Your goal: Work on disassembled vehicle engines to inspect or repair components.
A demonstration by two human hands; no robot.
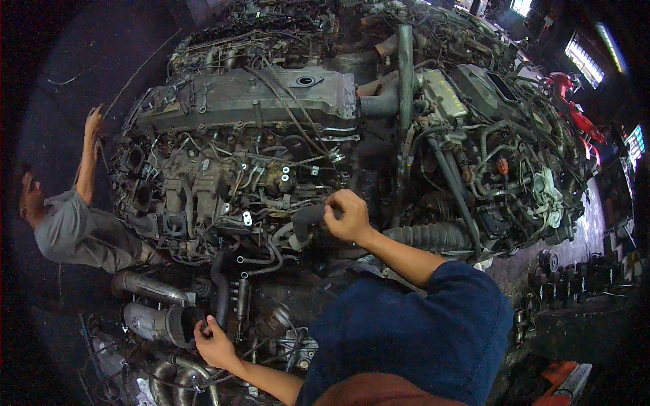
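Note:
My right hand point(349, 216) has its fingers curled in, by the end of a short black rubber hose point(309, 222) on the near side of a large engine point(237, 108). What those fingers hold, if anything, is hidden. Lower left, my left hand point(215, 344) is closed, thumb against fingers, beside the dark rubber sleeve point(181, 326) on a wide metal pipe point(143, 321). Whatever is between its fingertips is too small and dark to name. A curved black hose point(220, 287) rises just above this hand.
Another person point(88, 227) in a grey shirt reaches up at the engine's left end. A second engine point(494, 149) stands to the right, with a ribbed duct point(430, 237) along its near side. A thick upright pole point(405, 95) passes between them. Metal pipes point(179, 382) lie lower left.

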